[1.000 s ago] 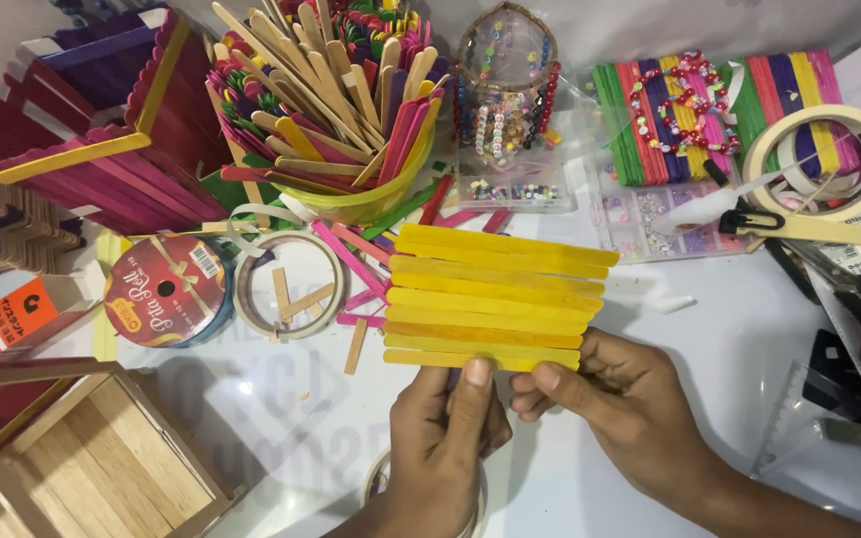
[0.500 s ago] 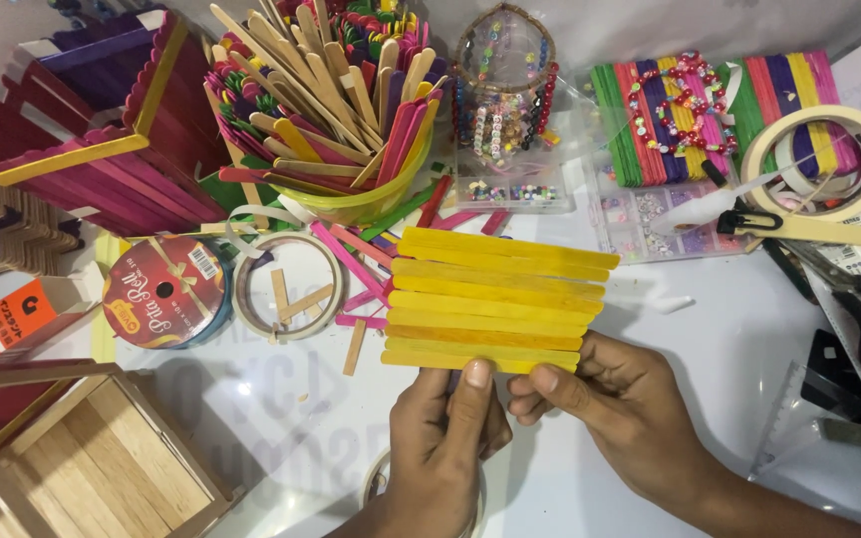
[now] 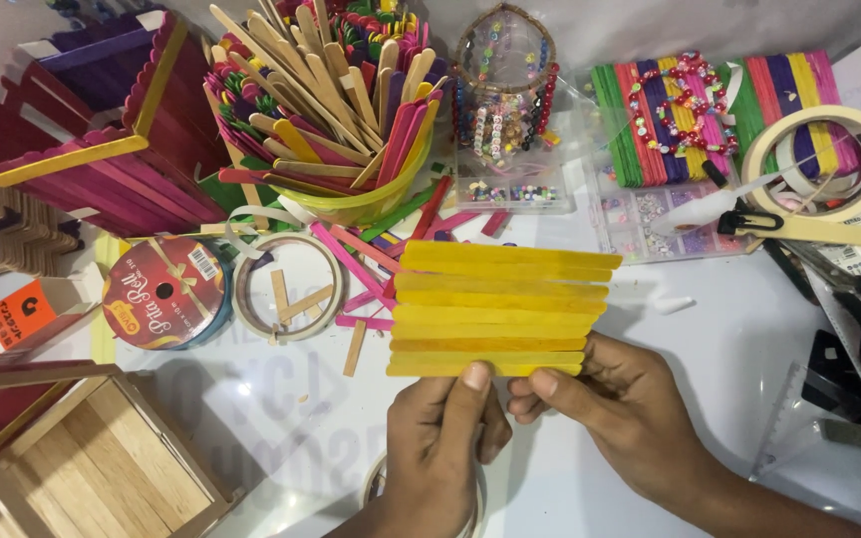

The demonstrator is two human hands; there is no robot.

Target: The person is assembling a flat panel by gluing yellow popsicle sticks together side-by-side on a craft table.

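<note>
Both hands hold a panel of yellow craft sticks (image 3: 498, 311) by its lower edge, just above the middle of the white surface (image 3: 710, 349). The left hand (image 3: 445, 438) pinches the edge at about 6 o'clock with its fingers closed on it; the right hand (image 3: 615, 413) grips it just beside, fingers also closed on the panel. The sticks already lie side by side as one flat sheet, slightly uneven at the ends; it looks joined but untrimmed and undecorated. At 12 o'clock stands a bowl of coloured sticks (image 3: 336, 130), at 9 o'clock a ribbon spool (image 3: 163, 291), at 2 o'clock a tape roll (image 3: 829, 164). A wooden box (image 3: 82, 458) sits at 8 o'clock.
</note>
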